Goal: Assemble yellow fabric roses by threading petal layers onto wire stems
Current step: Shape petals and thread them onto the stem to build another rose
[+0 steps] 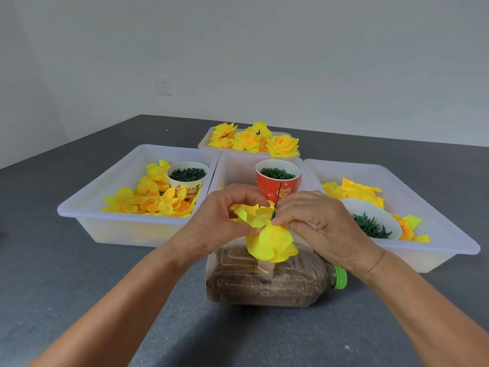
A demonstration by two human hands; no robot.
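This looks like a makeshift handcraft workstation in a plain room rather than a factory floor. A bare white wall [264,49] with a single wall socket [164,86] stands beyond the hands, behind a grey felt-like tabletop [66,274]. Ahead of the hands, white plastic trays [127,229] sort loose yellow fabric petals [150,197], paper cups [276,181] of small green parts, and finished yellow roses [254,140], as in piecework.

Wall socket [164,86] on pale wall; sand-filled bottle [264,279] on grey table [79,274].
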